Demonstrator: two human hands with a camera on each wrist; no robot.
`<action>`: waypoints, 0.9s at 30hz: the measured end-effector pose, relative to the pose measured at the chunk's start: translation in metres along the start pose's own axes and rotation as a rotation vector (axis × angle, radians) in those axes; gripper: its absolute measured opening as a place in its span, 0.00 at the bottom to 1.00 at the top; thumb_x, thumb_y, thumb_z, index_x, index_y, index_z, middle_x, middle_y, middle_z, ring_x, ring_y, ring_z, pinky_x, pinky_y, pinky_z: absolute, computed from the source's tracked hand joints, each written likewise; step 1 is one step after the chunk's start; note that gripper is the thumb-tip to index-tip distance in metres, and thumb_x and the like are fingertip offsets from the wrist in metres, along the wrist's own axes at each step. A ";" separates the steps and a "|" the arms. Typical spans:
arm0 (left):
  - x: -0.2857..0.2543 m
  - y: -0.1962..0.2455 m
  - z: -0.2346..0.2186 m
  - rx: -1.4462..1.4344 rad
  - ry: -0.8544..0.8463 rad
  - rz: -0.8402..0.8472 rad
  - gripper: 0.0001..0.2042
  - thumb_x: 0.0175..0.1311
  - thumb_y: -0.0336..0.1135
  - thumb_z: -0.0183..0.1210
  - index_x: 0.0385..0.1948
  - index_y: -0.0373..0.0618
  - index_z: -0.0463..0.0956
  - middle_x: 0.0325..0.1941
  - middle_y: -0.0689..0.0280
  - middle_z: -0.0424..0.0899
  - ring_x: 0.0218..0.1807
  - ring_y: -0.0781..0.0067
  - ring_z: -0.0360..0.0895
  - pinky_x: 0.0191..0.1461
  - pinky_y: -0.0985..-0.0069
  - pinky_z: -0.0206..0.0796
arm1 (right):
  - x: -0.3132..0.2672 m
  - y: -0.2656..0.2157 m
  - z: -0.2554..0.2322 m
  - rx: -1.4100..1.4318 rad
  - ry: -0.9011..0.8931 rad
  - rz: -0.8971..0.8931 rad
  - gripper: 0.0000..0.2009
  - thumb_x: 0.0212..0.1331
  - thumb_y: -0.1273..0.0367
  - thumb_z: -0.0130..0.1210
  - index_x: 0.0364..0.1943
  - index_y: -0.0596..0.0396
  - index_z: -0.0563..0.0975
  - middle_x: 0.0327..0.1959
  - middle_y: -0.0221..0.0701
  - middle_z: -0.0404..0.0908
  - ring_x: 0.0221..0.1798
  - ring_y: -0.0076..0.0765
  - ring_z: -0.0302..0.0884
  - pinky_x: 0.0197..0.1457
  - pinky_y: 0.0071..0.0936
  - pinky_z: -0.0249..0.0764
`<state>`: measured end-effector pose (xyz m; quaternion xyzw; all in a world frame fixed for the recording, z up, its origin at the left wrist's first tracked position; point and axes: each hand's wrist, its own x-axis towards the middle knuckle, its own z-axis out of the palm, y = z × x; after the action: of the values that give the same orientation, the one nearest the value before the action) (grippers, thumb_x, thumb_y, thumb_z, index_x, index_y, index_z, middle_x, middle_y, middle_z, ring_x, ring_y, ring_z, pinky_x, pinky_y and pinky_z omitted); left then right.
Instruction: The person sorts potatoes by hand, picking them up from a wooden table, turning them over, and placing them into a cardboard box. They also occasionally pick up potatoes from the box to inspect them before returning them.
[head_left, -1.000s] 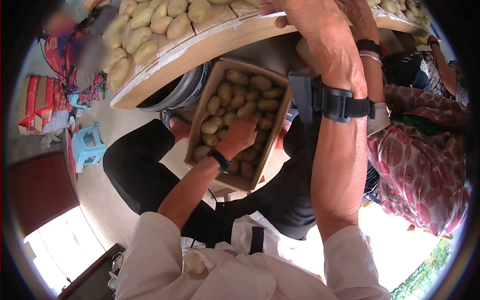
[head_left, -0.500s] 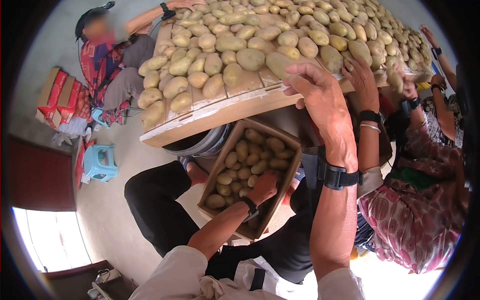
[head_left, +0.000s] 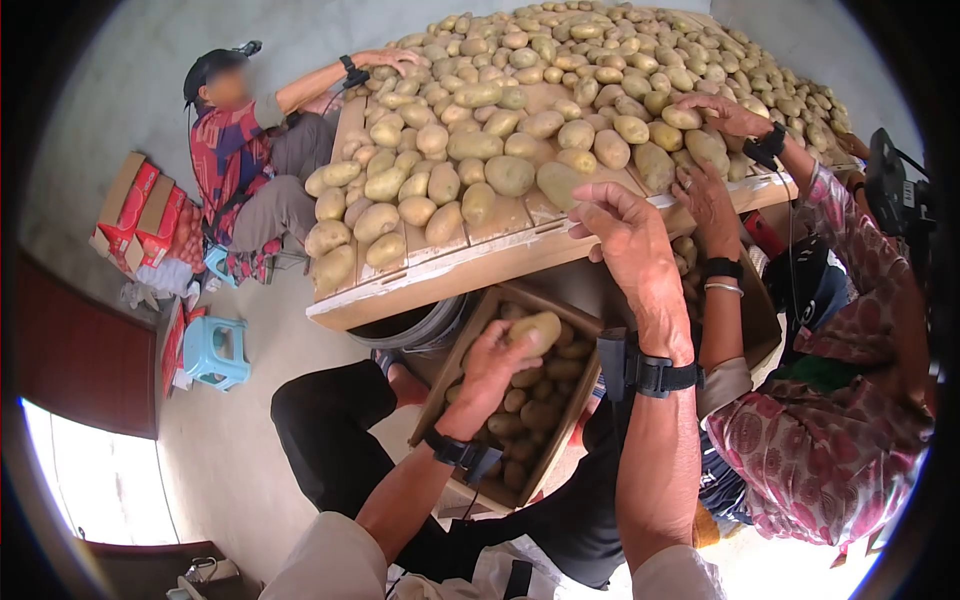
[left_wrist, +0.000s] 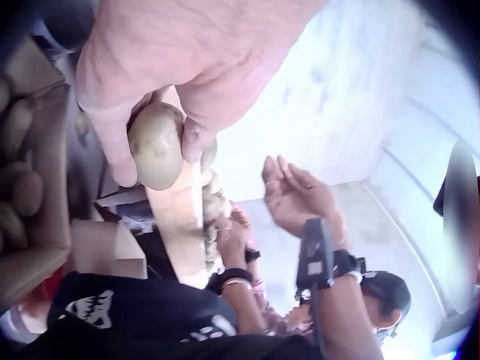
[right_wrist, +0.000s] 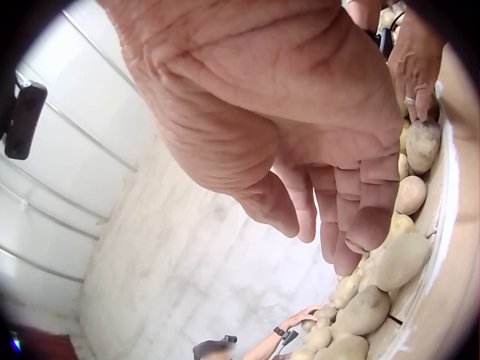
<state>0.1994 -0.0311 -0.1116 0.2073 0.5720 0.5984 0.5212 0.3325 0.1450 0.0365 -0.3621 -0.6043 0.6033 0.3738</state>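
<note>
My left hand [head_left: 485, 362] pinches a pale oval potato [head_left: 535, 333] between thumb and fingers. It hovers over a cardboard box [head_left: 462, 350] of potatoes between my knees. The left wrist view shows the held potato [left_wrist: 159, 150] close up, with thumb and fingers on opposite sides. My right hand [head_left: 632, 245] is raised at the table's front edge, its fingers loosely bent and nothing in it. Palm and fingers of the right hand [right_wrist: 330, 150] show bare in the right wrist view, overlapping potatoes on the table.
A wooden table [head_left: 440, 280] bears a great spread of potatoes [head_left: 600, 90]. Another person [head_left: 235, 170] sits at its far left end. On my right, a neighbour's hands [head_left: 712, 205] reach onto the potatoes. Blue stools [head_left: 215, 352] and red cartons [head_left: 140, 215] stand to the left.
My left hand has come up out of the box with a potato. The right hand remains raised near the table edge. The head view has tilted up, showing more of the table.
</note>
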 end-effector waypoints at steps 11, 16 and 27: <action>0.098 0.182 0.050 0.061 -0.086 0.417 0.29 0.75 0.39 0.59 0.71 0.33 0.63 0.70 0.53 0.71 0.69 0.59 0.73 0.70 0.60 0.72 | 0.000 0.002 0.000 0.012 0.028 -0.001 0.14 0.65 0.71 0.55 0.51 0.65 0.80 0.37 0.32 0.83 0.38 0.28 0.80 0.47 0.26 0.75; 0.151 0.204 0.052 0.369 0.109 0.505 0.29 0.76 0.38 0.58 0.72 0.30 0.62 0.75 0.49 0.67 0.71 0.57 0.71 0.71 0.64 0.71 | 0.000 0.000 0.000 -0.016 0.024 0.021 0.15 0.65 0.70 0.55 0.52 0.65 0.80 0.38 0.34 0.84 0.40 0.28 0.81 0.48 0.28 0.75; 0.050 0.106 -0.005 0.486 0.010 0.589 0.13 0.76 0.30 0.55 0.57 0.37 0.78 0.56 0.61 0.85 0.56 0.71 0.84 0.51 0.76 0.74 | -0.004 0.013 -0.012 -0.178 0.090 -0.167 0.16 0.65 0.60 0.54 0.40 0.62 0.83 0.29 0.36 0.85 0.35 0.33 0.79 0.45 0.31 0.75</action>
<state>0.1354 0.0306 -0.0353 0.4773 0.6159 0.5704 0.2598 0.3447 0.1464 0.0235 -0.3690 -0.6660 0.4972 0.4160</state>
